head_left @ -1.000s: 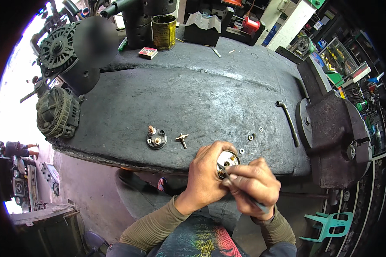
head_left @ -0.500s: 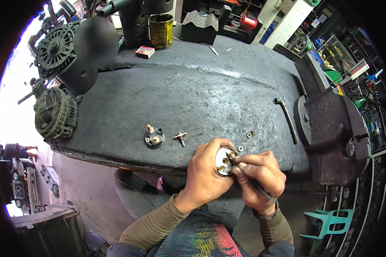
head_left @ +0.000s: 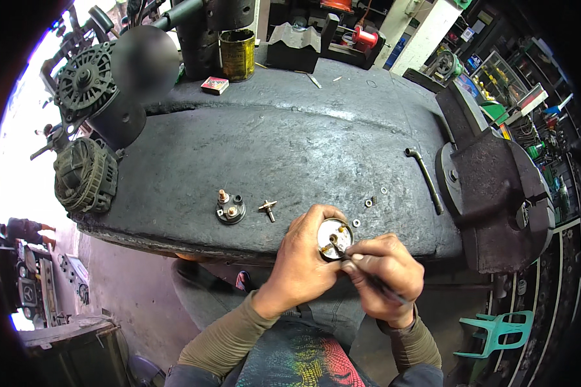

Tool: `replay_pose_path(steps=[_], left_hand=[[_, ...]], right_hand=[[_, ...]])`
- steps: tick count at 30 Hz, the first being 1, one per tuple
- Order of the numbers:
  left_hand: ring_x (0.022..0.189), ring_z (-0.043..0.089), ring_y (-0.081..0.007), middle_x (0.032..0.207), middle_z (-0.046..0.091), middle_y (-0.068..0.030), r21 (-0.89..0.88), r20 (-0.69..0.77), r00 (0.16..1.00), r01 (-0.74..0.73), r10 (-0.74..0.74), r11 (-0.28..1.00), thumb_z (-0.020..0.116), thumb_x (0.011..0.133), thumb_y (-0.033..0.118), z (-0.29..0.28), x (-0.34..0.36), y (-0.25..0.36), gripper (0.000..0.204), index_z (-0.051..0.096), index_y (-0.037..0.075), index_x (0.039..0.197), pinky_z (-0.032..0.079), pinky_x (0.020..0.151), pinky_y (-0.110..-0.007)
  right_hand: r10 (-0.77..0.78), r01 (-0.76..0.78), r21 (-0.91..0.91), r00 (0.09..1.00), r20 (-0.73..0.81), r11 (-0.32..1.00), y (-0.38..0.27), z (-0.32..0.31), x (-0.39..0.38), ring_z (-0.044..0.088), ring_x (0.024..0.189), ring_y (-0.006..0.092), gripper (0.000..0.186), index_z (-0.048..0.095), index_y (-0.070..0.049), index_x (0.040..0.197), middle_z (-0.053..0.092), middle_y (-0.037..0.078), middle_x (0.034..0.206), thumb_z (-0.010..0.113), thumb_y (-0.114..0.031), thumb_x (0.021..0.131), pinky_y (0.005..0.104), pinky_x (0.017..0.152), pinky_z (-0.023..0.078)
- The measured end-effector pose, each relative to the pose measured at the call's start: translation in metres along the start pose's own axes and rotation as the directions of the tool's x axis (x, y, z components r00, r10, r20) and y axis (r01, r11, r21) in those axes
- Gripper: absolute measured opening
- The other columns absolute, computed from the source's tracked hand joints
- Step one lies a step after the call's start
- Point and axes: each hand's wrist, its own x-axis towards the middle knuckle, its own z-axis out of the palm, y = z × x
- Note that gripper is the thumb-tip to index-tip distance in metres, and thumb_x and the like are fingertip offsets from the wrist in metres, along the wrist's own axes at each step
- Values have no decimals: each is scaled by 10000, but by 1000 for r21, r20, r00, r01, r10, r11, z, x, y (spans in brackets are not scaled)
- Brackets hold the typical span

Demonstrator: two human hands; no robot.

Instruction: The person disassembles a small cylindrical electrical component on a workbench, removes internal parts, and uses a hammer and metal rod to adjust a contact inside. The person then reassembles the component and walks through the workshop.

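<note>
Near the bench's front edge, my left hand (head_left: 303,261) is wrapped round a small round metal housing (head_left: 330,236). Its pale face, with a hole in the middle and brass-coloured terminals, is turned up. My right hand (head_left: 388,274) pinches a thin dark pointed tool (head_left: 392,291), whose tip reaches into the housing near the centre hole. The tool's exact kind cannot be made out. Left of my hands stand a round black cap with copper terminal bolts (head_left: 230,208) and a small metal plunger with a crosspiece (head_left: 268,209).
Beyond my hands on the dark bench (head_left: 290,148) lie small nuts (head_left: 356,223), a spring (head_left: 374,200) and a bent socket wrench (head_left: 425,180). A large vise (head_left: 497,200) stands at right. Alternators (head_left: 87,174) sit at left; a matchbox (head_left: 215,85) and yellow can (head_left: 237,57) are farther back.
Both hands and the housing have shifted slightly left. The tool's tip has moved from the housing's right edge in toward its centre hole, and more of the pale face shows.
</note>
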Motion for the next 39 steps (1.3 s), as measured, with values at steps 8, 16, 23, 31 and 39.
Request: replay_pose_path(steps=[8, 16, 23, 31, 39], left_hand=[[1185, 678, -296, 1198, 736, -130, 158, 250, 950, -228, 185, 961, 980, 743, 158, -42, 7, 11, 594, 690, 30, 1246, 512, 1037, -408], [1091, 621, -247, 1286, 593, -156, 395, -118, 970, -152, 214, 906, 1025, 732, 193, -11, -5, 5, 768, 574, 8, 1326, 521, 965, -392], [1179, 698, -242, 1358, 698, -169, 345, 138, 989, -101, 56, 933, 995, 763, 147, -38, -4, 11, 799, 591, -13, 1434, 552, 1014, -379], [1052, 683, -149, 1225, 713, -109, 120, -104, 990, -78, 90, 990, 976, 802, 135, -5, -1, 2, 573, 628, 21, 1242, 574, 932, -333], [1016, 697, -106, 1088, 747, -51, 71, -65, 992, -101, 105, 992, 904, 827, 6, -5, -5, -2, 377, 682, 48, 1129, 578, 882, -288]], right_hand=[[165, -159, 99, 985, -54, 982, -13, -19, -17, 771, 917, 261, 262, 716, -4, 1035, 784, 186, 1046, 858, 84, 833, 350, 815, 607], [410, -290, 420, 883, -229, 860, -18, -3, -39, 729, 977, 214, 181, 670, 49, 1072, 727, 212, 1088, 733, 126, 920, 343, 870, 617], [440, -257, 473, 835, -330, 843, -24, 12, -41, 733, 949, 208, 167, 681, 45, 1072, 719, 202, 1081, 726, 104, 923, 329, 854, 630], [206, -165, 186, 951, -229, 969, -27, 11, -26, 778, 875, 291, 287, 752, 18, 1044, 786, 203, 1008, 837, 132, 795, 370, 793, 612], [45, -43, 25, 993, -111, 999, -19, 16, -10, 779, 908, 301, 306, 793, 5, 994, 791, 162, 1028, 856, 73, 702, 387, 789, 595]])
